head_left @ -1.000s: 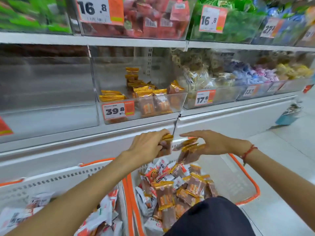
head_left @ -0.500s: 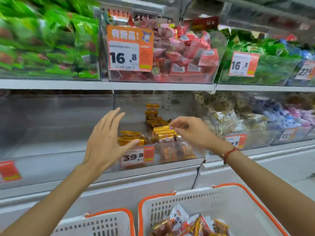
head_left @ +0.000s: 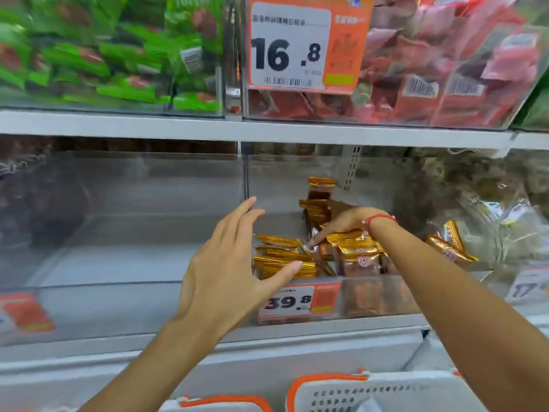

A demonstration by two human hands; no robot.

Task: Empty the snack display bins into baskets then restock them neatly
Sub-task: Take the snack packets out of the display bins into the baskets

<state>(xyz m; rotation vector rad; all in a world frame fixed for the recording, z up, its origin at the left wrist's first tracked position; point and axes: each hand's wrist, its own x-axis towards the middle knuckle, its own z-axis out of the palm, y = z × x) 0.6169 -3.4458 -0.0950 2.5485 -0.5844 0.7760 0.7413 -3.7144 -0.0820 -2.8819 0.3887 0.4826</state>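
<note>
Gold-wrapped snack packets (head_left: 285, 257) lay in the clear display bin (head_left: 297, 173) above the 39.8 price tag (head_left: 298, 300), the front-left stack flat with long axes running left to right, others standing on edge behind. The right hand (head_left: 346, 223) reached in, fingers touching the packets; its grip was unclear. The left hand (head_left: 230, 270) hovered spread before the bin. White orange-rimmed baskets (head_left: 386, 391) sat below.
</note>
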